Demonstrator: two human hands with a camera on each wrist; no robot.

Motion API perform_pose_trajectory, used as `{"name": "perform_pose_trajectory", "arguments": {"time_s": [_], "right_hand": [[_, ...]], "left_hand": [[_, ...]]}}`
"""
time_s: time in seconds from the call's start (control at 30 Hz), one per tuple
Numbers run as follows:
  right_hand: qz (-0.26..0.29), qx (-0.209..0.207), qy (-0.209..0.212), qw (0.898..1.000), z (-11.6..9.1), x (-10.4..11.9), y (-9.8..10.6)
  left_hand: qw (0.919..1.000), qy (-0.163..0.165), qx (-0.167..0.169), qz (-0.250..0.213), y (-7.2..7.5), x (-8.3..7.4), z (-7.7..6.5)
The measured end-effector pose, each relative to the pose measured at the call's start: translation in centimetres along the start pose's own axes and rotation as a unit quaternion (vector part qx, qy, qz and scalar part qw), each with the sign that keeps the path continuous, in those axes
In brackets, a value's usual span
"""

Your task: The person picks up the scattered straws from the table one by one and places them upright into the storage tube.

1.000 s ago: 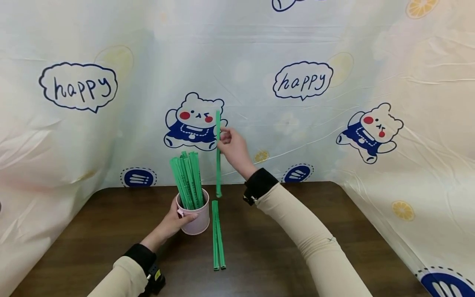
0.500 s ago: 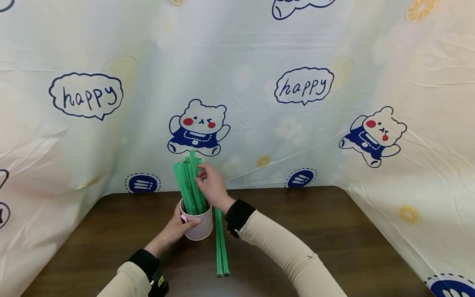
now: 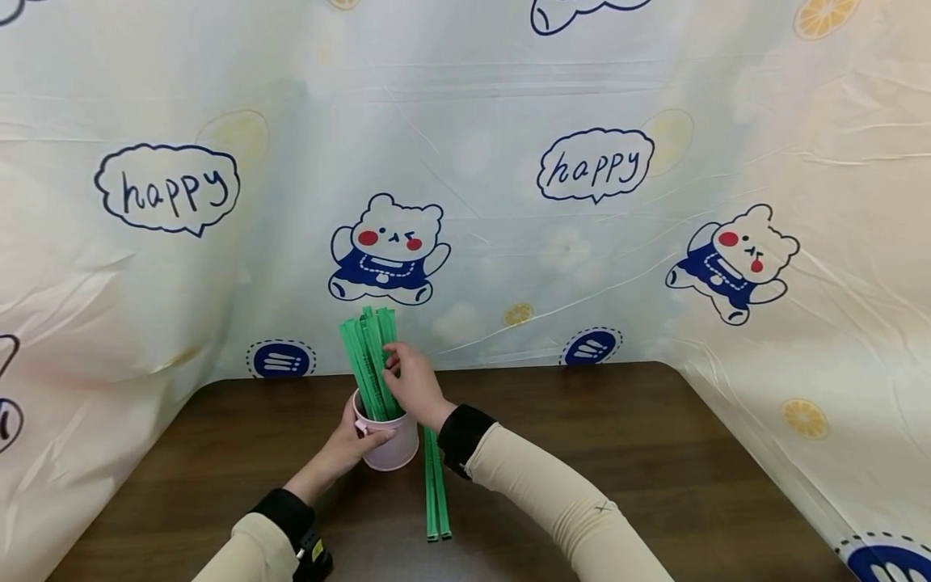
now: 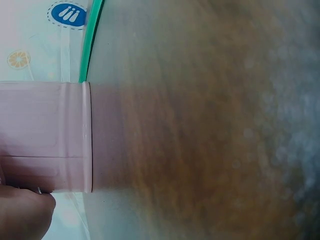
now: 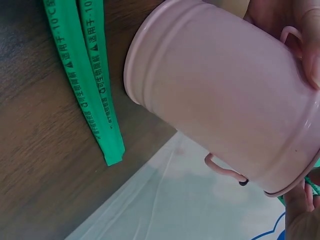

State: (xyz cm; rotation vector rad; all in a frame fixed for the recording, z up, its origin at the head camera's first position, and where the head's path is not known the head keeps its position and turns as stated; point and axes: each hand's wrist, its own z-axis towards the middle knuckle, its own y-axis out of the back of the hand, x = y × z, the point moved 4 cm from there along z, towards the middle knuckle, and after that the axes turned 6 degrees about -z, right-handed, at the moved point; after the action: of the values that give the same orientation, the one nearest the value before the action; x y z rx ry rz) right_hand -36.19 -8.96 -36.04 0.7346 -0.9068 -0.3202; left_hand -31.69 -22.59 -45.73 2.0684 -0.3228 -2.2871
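A pink metal bucket (image 3: 393,449) with small side handles stands on the table, holding a bunch of green-wrapped straws (image 3: 369,356) that lean up past its rim. My left hand (image 3: 347,449) grips the bucket's left side, thumb across the front; its thumb (image 5: 311,45) also shows by a handle in the right wrist view. At the right of the bunch, just above the rim, my right hand (image 3: 418,388) pinches a straw with curled fingers. Those fingertips are partly hidden behind the bucket in the right wrist view. Two more printed green straws (image 5: 85,75) lie side by side on the table.
The brown table (image 3: 582,469) extends to both sides of the bucket. A patterned plastic curtain (image 3: 494,267) hangs behind the table's far edge and along its sides. The two loose straws lie just right of the bucket, partly under my right wrist.
My right hand has brought a single upright straw left and down into the bucket. Since half a second ago it has sunk lower among the others. The left hand keeps its grip.
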Motion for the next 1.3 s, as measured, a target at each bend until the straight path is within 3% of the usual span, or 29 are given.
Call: {"name": "perform_pose_trajectory", "arguments": {"time_s": [0.37, 0.63, 0.83, 1.03, 1.17, 1.3], "right_hand": [[0.022, -0.025, -0.030, 0.999, -0.3, -1.1, 1.3], [0.025, -0.049, -0.051, 0.997, -0.2, -4.1, 2.8], [0.014, 0.010, -0.096, 0.995, -1.7, -7.1, 2.1], [0.010, 0.108, -0.156, 0.982, -3.1, -9.5, 0.1], [0.000, 0.145, -0.160, 0.976, -3.7, -10.0, -1.1], [-0.024, 0.153, -0.153, 0.976, -4.2, -10.1, -2.1]], "left_hand": [[1.0000, 0.000, 0.000, -0.004, 0.0, -0.1, -0.1], [0.9999, 0.011, 0.002, -0.004, 0.1, -0.2, -0.1], [0.9999, 0.013, 0.002, -0.001, -0.1, -0.4, -0.1], [0.9997, 0.022, 0.005, 0.005, 0.1, -0.6, 0.0], [0.9996, 0.025, 0.007, 0.004, 0.2, -0.6, 0.1], [0.9997, 0.025, 0.004, 0.005, 0.0, -0.4, 0.0]]}}
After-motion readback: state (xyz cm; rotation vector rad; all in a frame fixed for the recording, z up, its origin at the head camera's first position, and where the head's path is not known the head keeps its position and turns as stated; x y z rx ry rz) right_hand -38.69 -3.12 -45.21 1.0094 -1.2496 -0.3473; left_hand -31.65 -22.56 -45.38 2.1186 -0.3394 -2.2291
